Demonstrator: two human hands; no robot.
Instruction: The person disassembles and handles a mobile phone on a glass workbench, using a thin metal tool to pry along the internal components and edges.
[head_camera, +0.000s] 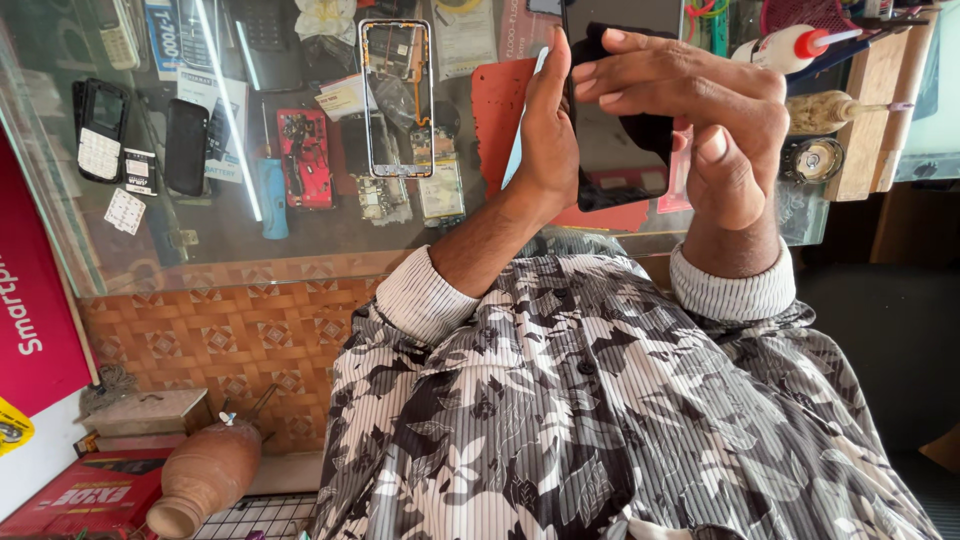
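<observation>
Hands meet above the glass desk (300, 240), the left hand (550, 130) bracing the dark phone screen (620, 150) at its edge while right hand (700, 110) fingers (640, 75) press together across its front

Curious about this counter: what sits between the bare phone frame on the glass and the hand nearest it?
A red mat lies between the phone frame and the left hand gripping the dark phone, in the head view.

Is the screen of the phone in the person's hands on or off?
Off. The phone, held between left hand and right hand, shows only a dark, unlit glass face.
</observation>
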